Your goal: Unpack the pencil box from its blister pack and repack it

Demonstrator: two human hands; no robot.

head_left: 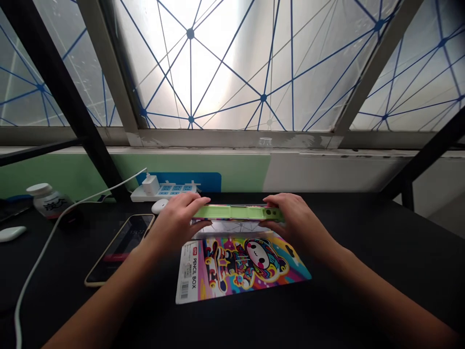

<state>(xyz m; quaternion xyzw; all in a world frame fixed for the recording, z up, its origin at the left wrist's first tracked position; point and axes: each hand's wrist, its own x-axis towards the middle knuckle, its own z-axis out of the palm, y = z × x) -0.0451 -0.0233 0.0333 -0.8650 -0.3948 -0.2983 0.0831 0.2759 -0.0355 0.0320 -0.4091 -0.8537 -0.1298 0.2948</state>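
A long light-green pencil box [232, 213] is held level between my two hands, seen on its narrow side. Two dark round spots show near its right end. My left hand [180, 216] grips the left end, with thumb and fingers closed around it. At the other end my right hand [290, 215] pinches it the same way. Just below the box lies a colourful printed card [243, 269] marked "PENCIL BOX", with a cartoon figure and a barcode. Between box and card is a clear plastic piece [232, 229], partly hidden.
Left of my left arm lies a phone [121, 249] on the black table [381, 271]. Behind it stand a white power strip [140, 195] with a charger [150, 184] and a white cable [54, 230]. A white bottle [49, 201] leans at far left. Black frame bars flank the window.
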